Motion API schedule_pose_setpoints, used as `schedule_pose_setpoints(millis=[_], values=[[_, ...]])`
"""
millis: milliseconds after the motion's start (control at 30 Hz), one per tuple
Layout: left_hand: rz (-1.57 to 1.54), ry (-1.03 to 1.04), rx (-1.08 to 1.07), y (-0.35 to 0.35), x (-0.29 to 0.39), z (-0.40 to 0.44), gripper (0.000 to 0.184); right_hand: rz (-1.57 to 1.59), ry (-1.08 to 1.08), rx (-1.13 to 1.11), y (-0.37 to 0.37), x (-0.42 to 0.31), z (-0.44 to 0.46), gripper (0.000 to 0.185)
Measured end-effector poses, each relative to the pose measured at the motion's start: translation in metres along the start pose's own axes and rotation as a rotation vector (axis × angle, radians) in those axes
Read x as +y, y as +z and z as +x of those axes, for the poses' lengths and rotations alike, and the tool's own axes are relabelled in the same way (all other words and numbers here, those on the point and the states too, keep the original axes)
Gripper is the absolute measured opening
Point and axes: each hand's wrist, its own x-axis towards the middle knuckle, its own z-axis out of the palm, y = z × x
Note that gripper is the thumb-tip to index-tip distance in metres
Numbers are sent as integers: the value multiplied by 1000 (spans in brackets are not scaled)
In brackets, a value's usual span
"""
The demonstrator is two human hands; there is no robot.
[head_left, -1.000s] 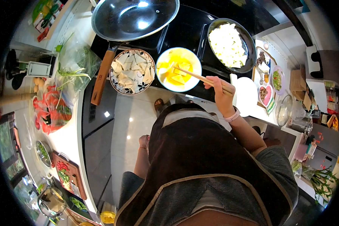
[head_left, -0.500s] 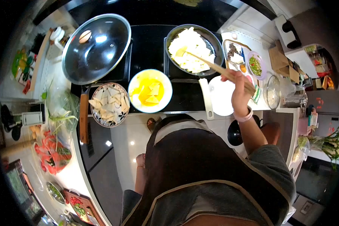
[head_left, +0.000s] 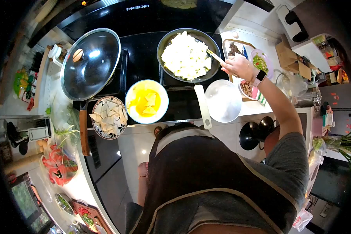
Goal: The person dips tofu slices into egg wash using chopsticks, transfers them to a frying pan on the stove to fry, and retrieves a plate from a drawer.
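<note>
My right hand is closed around wooden chopsticks, whose tips are at the right part of the black pan. Pale chopped food fills much of that pan. My left hand hangs low beside the apron; its fingers are too small to make out. On the stove's front edge stands a white bowl with yellow liquid and flat pieces in it. Left of it is a patterned plate of pale cut pieces.
A lidded pan with a wooden handle sits on the left burner. Right of the bowl is a white pan. Beyond it are a tray and small dishes. Bagged vegetables and a cutting board lie left.
My right hand with the chopsticks has gone from the yellow bowl over to the black pan, reaching its right side. The view has shifted; my left hand still hangs low.
</note>
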Motion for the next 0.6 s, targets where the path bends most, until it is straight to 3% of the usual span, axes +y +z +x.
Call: schedule_pose_setpoints(millis=[133, 200, 267, 333, 367, 500, 600], values=[[-42, -59, 55, 15, -55, 1, 24, 70, 58, -14, -13, 1, -2, 14], [-7, -68, 66, 25, -83, 0, 26, 212, 333, 154, -21, -2, 3, 16], [196, -22, 2, 29, -88, 1, 26, 339, 443, 180, -18, -2, 10, 16], [608, 82, -135, 30, -85, 3, 27, 470, 661, 263, 0, 0, 15, 18], [627, 109, -130, 29, -84, -1, 27, 436, 660, 266, 12, 5, 16, 20], [297, 166, -38, 26, -67, -1, 29, 393, 650, 385, 28, 10, 30, 20], [26, 192, 27, 24, -66, 1, 31, 343, 671, 338, 20, 5, 37, 19]])
